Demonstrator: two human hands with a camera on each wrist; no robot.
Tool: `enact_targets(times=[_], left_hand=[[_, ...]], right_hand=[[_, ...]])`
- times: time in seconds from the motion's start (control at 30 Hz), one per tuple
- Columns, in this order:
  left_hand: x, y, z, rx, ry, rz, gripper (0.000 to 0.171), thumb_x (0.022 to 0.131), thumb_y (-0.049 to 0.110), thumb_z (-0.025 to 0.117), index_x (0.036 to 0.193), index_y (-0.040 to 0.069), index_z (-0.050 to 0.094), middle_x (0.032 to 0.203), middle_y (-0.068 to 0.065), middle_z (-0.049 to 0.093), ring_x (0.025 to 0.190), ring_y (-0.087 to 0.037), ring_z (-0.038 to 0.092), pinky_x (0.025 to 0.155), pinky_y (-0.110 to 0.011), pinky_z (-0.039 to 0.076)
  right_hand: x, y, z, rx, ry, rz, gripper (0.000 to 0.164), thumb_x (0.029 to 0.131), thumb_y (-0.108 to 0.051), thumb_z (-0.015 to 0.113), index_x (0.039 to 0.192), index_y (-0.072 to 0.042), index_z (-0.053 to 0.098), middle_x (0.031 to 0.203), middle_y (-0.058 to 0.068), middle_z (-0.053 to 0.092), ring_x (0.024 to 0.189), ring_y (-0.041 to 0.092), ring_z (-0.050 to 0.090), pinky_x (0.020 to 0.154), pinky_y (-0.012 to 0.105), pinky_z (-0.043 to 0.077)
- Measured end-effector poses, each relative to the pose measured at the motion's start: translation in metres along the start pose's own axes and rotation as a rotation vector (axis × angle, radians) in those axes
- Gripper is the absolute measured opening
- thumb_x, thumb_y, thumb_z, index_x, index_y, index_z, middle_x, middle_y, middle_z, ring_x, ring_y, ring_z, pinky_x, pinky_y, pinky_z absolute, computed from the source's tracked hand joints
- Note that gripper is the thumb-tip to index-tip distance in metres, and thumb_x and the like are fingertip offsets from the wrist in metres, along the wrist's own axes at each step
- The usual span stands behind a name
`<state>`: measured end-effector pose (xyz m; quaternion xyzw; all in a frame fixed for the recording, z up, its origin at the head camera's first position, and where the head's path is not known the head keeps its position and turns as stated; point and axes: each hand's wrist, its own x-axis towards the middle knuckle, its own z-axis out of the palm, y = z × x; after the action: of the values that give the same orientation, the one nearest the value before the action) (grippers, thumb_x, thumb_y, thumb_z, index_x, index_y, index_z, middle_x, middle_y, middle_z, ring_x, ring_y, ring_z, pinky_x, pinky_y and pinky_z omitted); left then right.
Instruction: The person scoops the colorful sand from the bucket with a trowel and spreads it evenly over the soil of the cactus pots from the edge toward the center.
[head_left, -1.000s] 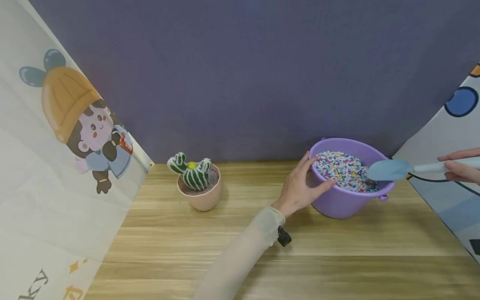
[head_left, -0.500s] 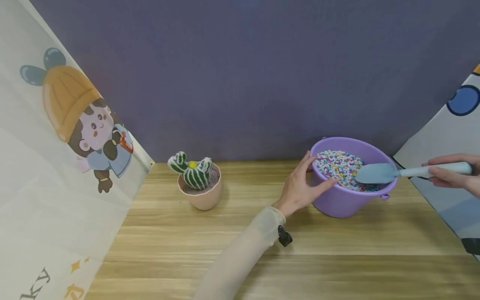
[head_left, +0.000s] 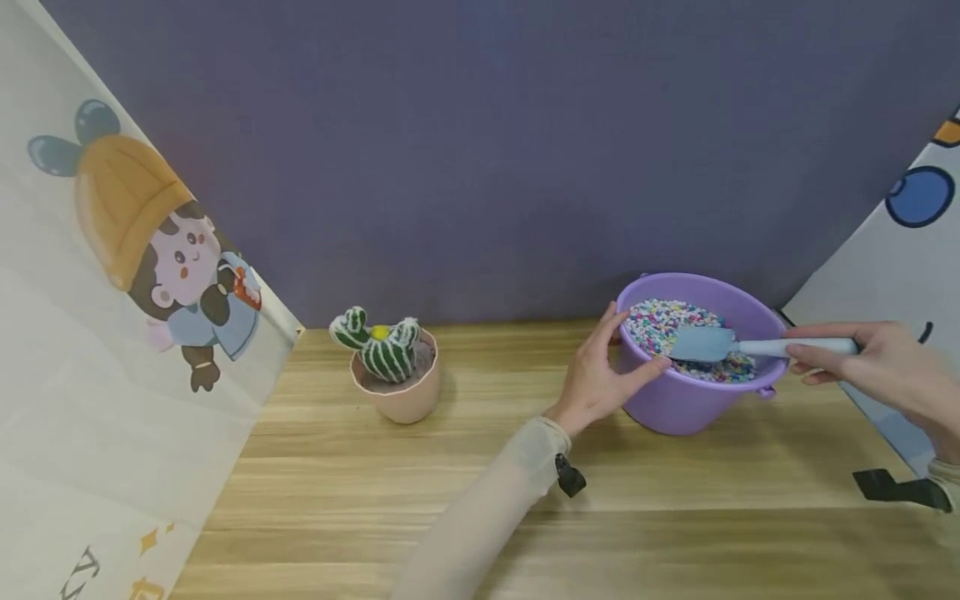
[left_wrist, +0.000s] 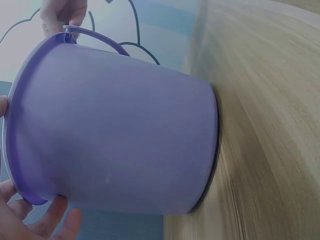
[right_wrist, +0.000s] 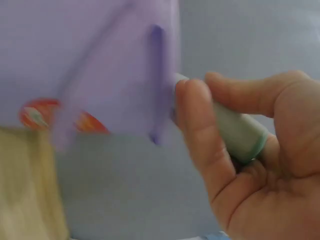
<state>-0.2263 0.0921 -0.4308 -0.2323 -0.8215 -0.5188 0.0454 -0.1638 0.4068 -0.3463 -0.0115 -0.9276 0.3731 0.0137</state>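
A purple bucket [head_left: 678, 408] stands at the right of the wooden surface, holding many small multicoloured beads [head_left: 667, 321]. My left hand [head_left: 596, 375] grips its near-left rim, thumb over the front edge and fingers at the outer wall, seen also around the bucket wall [left_wrist: 115, 125] in the left wrist view. With my right hand [head_left: 870, 354] I hold a light blue shovel [head_left: 705, 343] by its pale handle [right_wrist: 237, 132]. The blade lies low over the beads inside the bucket, and its handle crosses the right rim.
A small cactus [head_left: 386, 354] in a pink pot [head_left: 408, 404] stands left on the wooden table [head_left: 465, 492]. A dark panel [head_left: 480, 167] rises right behind, with printed sheets [head_left: 75, 350] along the sides. The bucket's handle [left_wrist: 105, 40] hangs down its side.
My right hand has come in from the right edge, carrying the shovel leftward until its blade is well inside the bucket. My left hand has kept its place on the rim.
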Motion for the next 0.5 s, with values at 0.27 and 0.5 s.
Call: enact_targets(times=[0.27,0.5], left_hand=[[0.0,0.0,-0.007,0.006,0.008,-0.01,0.086,0.091,0.057,0.078,0.164,0.029,0.041,0.176,0.017,0.022,0.138,-0.006,0.057,0.119,-0.037,0.046],[0.0,0.002,-0.004,-0.008,-0.004,-0.016,0.086,0.091,0.058,0.079,0.163,0.031,0.042,0.175,0.018,0.021,0.141,-0.006,0.055,0.122,-0.04,0.044]], right_hand=[[0.003,-0.003,0.018,0.214,0.038,-0.033,0.02,0.105,-0.019,0.069,0.107,-0.038,0.073,0.084,-0.017,0.076,0.071,0.007,0.075,0.065,0.022,0.064],[-0.008,0.006,0.016,0.3,0.04,0.034,0.021,0.105,-0.024,0.069,0.112,-0.043,0.072,0.092,-0.024,0.076,0.077,0.004,0.078,0.068,0.016,0.062]])
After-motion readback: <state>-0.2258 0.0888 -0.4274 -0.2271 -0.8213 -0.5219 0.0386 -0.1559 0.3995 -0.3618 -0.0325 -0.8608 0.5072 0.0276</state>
